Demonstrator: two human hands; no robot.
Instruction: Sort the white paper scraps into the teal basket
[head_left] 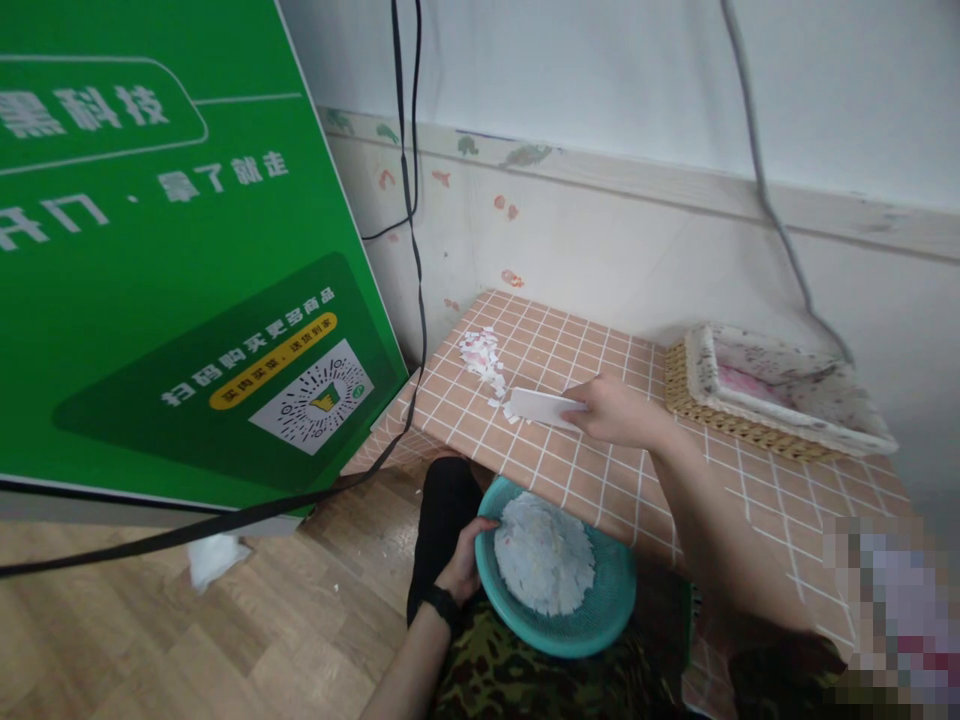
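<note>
My left hand (466, 562), with a dark band at its wrist, is closed on the left rim of a teal plastic basin (611, 610). The basin sits at my lap, just below the table's front edge, with a heap of pale scraps (546, 560) inside. Over the table, my right hand (609, 410) grips a flat white card-like piece (541, 407) by one end. The other end of this piece points left and touches or nearly touches a few small scraps. A trail of white and pinkish scraps (481, 355) runs from there towards the table's far left corner.
The table (585, 490) has a brown cloth with white grid lines. A cloth-lined wicker basket (750, 420) stands at its back right. A black cable (415, 260) hangs at the left, before a green cabinet (187, 250). A white bag-like thing (214, 560) lies on the floor.
</note>
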